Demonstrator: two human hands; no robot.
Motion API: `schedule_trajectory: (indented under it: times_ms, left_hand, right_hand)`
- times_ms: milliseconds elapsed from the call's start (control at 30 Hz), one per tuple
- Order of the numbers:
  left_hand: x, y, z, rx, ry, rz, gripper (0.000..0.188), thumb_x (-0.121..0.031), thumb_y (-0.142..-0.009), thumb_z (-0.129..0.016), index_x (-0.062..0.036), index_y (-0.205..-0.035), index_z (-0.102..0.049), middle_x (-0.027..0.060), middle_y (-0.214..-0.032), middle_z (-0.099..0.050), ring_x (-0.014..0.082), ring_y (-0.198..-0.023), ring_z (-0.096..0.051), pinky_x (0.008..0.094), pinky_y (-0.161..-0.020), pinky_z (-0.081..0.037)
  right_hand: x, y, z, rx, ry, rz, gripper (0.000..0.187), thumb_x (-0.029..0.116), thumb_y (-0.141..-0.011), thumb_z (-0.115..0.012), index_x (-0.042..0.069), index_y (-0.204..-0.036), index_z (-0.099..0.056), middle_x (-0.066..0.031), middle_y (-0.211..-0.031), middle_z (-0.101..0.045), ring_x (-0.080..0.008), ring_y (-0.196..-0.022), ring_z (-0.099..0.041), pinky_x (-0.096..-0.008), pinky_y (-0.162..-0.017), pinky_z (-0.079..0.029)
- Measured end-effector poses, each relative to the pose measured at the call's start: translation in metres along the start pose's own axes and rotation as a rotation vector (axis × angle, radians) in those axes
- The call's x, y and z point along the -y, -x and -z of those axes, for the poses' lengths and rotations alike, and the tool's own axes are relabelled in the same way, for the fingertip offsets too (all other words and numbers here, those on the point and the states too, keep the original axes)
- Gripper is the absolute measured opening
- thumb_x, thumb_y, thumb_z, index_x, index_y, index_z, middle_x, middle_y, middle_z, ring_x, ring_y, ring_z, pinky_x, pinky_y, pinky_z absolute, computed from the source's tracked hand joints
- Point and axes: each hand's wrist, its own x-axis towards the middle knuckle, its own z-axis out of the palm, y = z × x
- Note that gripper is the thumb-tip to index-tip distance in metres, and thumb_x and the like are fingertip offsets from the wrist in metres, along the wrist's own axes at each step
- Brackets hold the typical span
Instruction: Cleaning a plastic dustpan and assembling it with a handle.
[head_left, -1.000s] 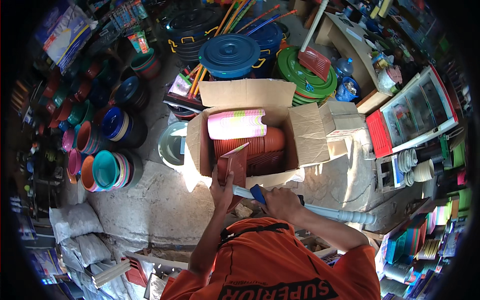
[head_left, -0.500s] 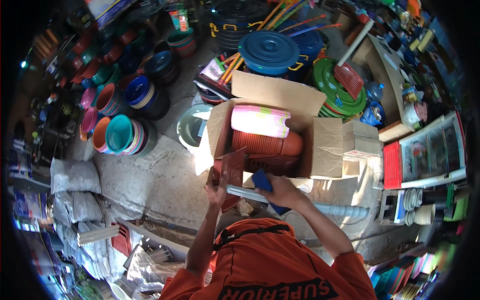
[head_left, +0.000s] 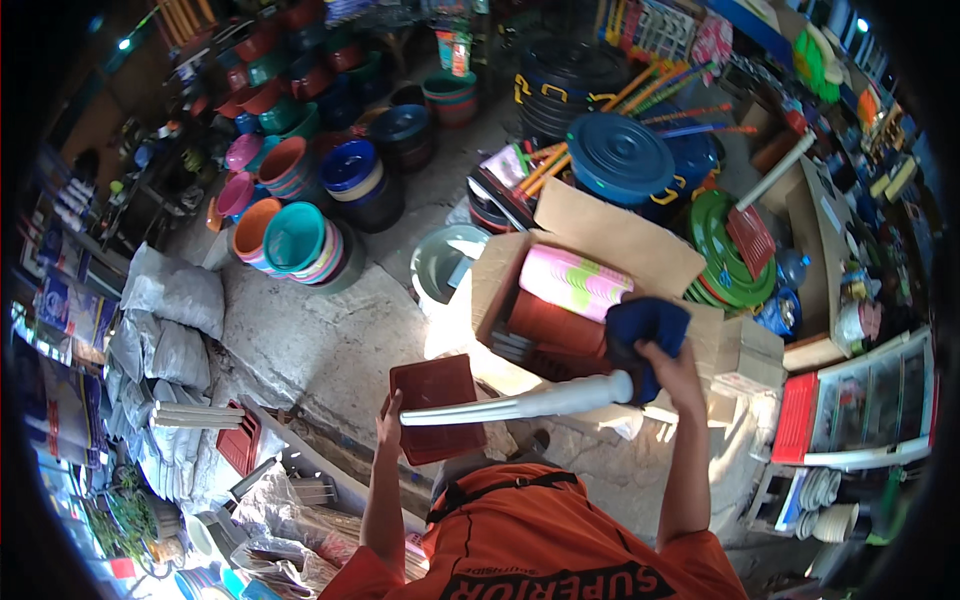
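In front of my waist is a reddish-brown dustpan (head_left: 432,385) with several white pole handles (head_left: 530,402) bundled together, apparently a stack of dustpans. My left hand (head_left: 388,422) grips the pan by its left edge. Beyond the handles' right end, my right hand (head_left: 674,370) holds a dark blue cloth (head_left: 650,330). Just ahead stands an open cardboard box (head_left: 620,222) with pink-and-green plastic ware (head_left: 575,278) and stacked red-brown pots (head_left: 555,325). The cloth covers part of the box's right side.
Stacked buckets and basins (head_left: 297,238) stand at left, above grey sacks (head_left: 170,290). A blue-lidded bin (head_left: 620,155) and green lids (head_left: 715,240) are behind the box. Another dustpan (head_left: 750,240) leans at right, near a glass-topped red-and-white case (head_left: 865,400). More dustpans (head_left: 238,445) lie lower left.
My right hand has moved right and away from the handles with the blue cloth. The dustpan has tilted flatter and shifted left, and the view has turned.
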Motion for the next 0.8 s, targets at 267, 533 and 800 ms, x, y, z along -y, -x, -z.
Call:
schedule_trajectory:
  times_ms: [267,533,800]
  left_hand:
    - [-0.030,0.003,0.090,0.119,0.463,0.176,0.055,-0.053,-0.093,-0.060,-0.0038,-0.115,-0.067,0.0086,-0.082,-0.070,0.0200,-0.065,-0.065,0.0369,-0.069,-0.057]
    - [-0.041,-0.030,0.180,0.090,0.667,0.056,0.055,-0.047,-0.098,-0.055,-0.0050,-0.133,-0.056,0.0138,-0.116,-0.068,0.0245,-0.102,-0.067,0.0399,-0.094,-0.052]
    - [-0.090,-0.043,0.237,0.031,0.753,0.000,0.048,-0.043,-0.099,-0.051,-0.0073,-0.129,-0.059,0.0128,-0.112,-0.070,0.0270,-0.098,-0.069,0.0455,-0.093,-0.053]
  right_hand:
    - [-0.118,-0.025,-0.180,0.353,0.189,0.176,0.023,0.018,-0.088,-0.069,-0.003,-0.096,-0.068,-0.0071,-0.082,-0.071,-0.0122,-0.076,-0.064,-0.0332,-0.070,-0.052]
    - [-0.140,-0.007,-0.352,0.518,0.101,-0.059,0.034,0.028,-0.088,-0.070,0.000,-0.106,-0.067,-0.0070,-0.097,-0.070,-0.0162,-0.091,-0.064,-0.0329,-0.083,-0.049]
    - [-0.132,-0.017,-0.488,0.522,0.135,-0.214,0.044,0.031,-0.086,-0.068,-0.002,-0.113,-0.065,-0.0130,-0.108,-0.068,-0.0235,-0.100,-0.062,-0.0354,-0.092,-0.046]
